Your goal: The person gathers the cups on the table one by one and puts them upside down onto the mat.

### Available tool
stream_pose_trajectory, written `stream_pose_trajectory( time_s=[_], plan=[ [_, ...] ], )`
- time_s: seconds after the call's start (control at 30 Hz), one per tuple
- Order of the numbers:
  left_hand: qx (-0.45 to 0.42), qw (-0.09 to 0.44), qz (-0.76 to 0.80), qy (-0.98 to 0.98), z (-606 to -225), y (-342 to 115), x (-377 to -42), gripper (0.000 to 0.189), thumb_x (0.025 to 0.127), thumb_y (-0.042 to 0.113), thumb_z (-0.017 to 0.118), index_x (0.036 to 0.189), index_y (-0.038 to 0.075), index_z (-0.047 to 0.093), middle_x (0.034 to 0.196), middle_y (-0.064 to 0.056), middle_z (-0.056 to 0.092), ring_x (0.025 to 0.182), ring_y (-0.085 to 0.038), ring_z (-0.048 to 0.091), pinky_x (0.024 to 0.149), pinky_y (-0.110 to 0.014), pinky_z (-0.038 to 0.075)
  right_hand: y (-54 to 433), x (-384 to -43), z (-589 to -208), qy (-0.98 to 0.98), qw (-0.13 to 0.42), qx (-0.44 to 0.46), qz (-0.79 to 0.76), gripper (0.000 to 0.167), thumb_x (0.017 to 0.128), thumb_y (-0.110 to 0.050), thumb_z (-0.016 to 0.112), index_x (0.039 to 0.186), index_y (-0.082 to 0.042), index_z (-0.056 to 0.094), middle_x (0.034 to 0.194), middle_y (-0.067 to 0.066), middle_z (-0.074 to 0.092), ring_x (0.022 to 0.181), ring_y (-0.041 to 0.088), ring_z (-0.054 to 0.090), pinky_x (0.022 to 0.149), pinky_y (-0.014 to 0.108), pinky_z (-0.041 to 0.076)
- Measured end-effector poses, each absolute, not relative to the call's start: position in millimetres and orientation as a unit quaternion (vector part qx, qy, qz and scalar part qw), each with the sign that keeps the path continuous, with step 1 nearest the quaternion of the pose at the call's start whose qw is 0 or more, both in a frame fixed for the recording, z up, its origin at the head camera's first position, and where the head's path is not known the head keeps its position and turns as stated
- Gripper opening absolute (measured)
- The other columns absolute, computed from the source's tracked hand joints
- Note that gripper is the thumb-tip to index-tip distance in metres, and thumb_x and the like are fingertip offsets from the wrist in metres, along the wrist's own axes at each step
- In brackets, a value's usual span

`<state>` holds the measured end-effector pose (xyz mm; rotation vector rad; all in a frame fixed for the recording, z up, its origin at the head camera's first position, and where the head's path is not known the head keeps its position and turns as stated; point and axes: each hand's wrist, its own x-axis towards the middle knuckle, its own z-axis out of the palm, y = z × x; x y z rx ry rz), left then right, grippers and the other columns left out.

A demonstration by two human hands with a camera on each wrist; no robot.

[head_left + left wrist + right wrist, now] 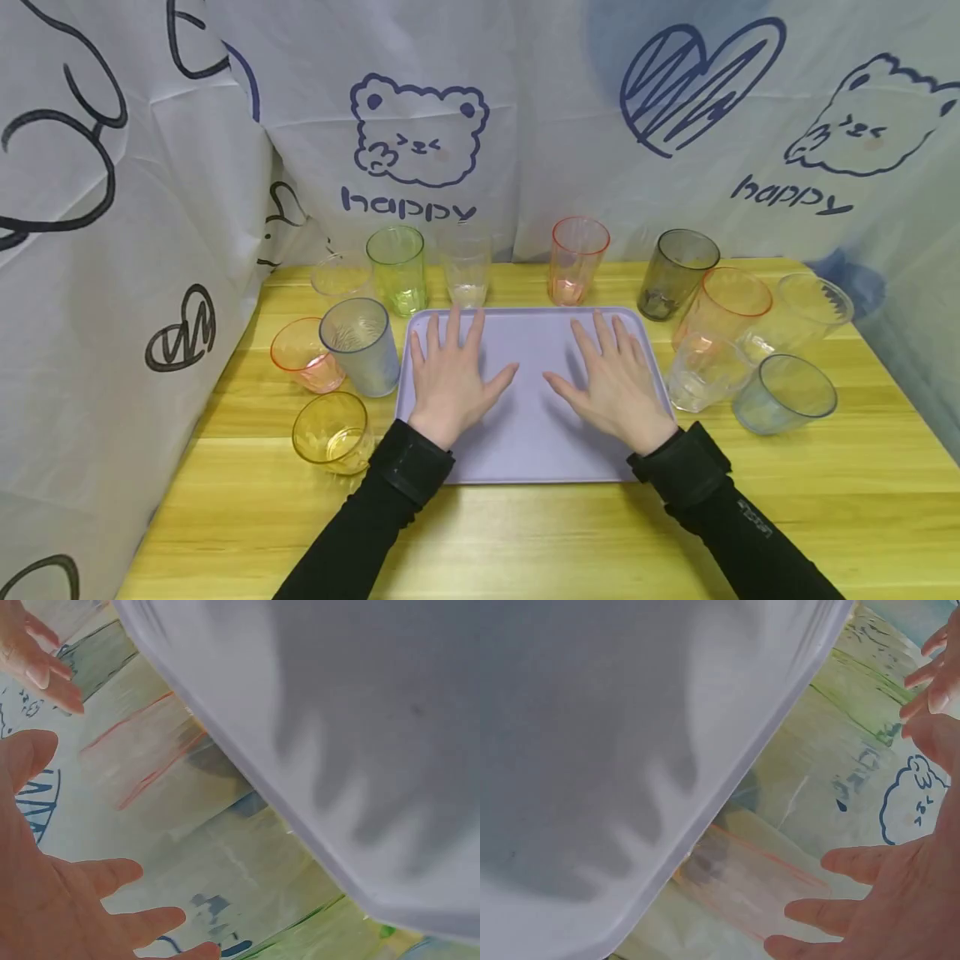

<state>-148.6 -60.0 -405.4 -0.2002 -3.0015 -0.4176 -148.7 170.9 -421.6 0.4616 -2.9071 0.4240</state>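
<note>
A pale purple tray (525, 450) lies on the wooden table, with nothing on its surface. My left hand (453, 375) is held palm down over the tray's left side, fingers spread. Over the right side, my right hand (617, 383) is spread the same way. Both wrist views show finger shadows on the tray, with a gap between palms and surface. Nearest the left hand stands a blue tumbler (367, 358), just outside the tray's edge. A clear faceted glass (701, 379) is closest to the right hand, by the tray's right rim. Neither hand holds anything.
Left of the tray are a red-rimmed glass (318, 367) and a yellow cup (337, 450). Behind it stand green (401, 275), clear (467, 279), red (573, 275) and dark grey (671, 283) tumblers. Several more crowd the right, including a blue-grey glass (780, 400). A printed cloth (555, 167) hangs behind.
</note>
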Motion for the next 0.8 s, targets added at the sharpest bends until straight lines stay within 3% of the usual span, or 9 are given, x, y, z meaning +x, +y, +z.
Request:
stream_pose_trajectory(
  time_s=[0.23,0.47,0.6,0.8],
  plan=[
    [-0.077,0.085,-0.121,-0.986,-385.7,-60.0,-142.8,0.087,0.091,0.069,0.054,0.16,0.022,0.029,0.167,-0.015,0.027,0.152,-0.045,0.025,0.121,-0.067,0.023,161.9,-149.6,-412.8,-0.96,0.033,0.162,0.225,0.08,0.098,-0.052,0.057,0.156,-0.003,0.032,0.161,0.031,0.028,0.15,0.049,0.027,0.125,0.059,0.021],
    [-0.069,0.109,-0.12,-0.984,-354.7,-72.3,-139.2,0.084,0.091,0.068,0.055,0.158,0.023,0.033,0.165,-0.015,0.03,0.15,-0.046,0.029,0.12,-0.066,0.027,143.3,-149.8,-402.0,-0.91,0.042,0.158,0.38,0.064,0.101,-0.037,0.058,0.153,-0.005,0.039,0.156,0.02,0.044,0.143,0.04,0.044,0.117,0.056,0.038],
    [-0.053,0.114,-0.124,-0.984,-338.4,-88.2,-138.9,0.085,0.091,0.067,0.056,0.158,0.02,0.032,0.166,-0.016,0.028,0.15,-0.046,0.028,0.12,-0.067,0.026,129.3,-152.6,-398.3,-0.859,0.041,0.167,0.483,0.053,0.102,-0.025,0.058,0.148,-0.003,0.045,0.148,0.022,0.053,0.135,0.041,0.053,0.11,0.055,0.047],
    [-0.012,0.121,-0.122,-0.985,-324.0,-121.0,-142.4,0.086,0.09,0.065,0.057,0.157,0.017,0.034,0.162,-0.021,0.03,0.147,-0.05,0.029,0.117,-0.07,0.027,102.7,-157.1,-394.0,-0.776,0.014,0.163,0.609,0.041,0.103,-0.011,0.051,0.141,0.005,0.049,0.135,0.029,0.06,0.126,0.044,0.059,0.106,0.055,0.05]
  ],
)
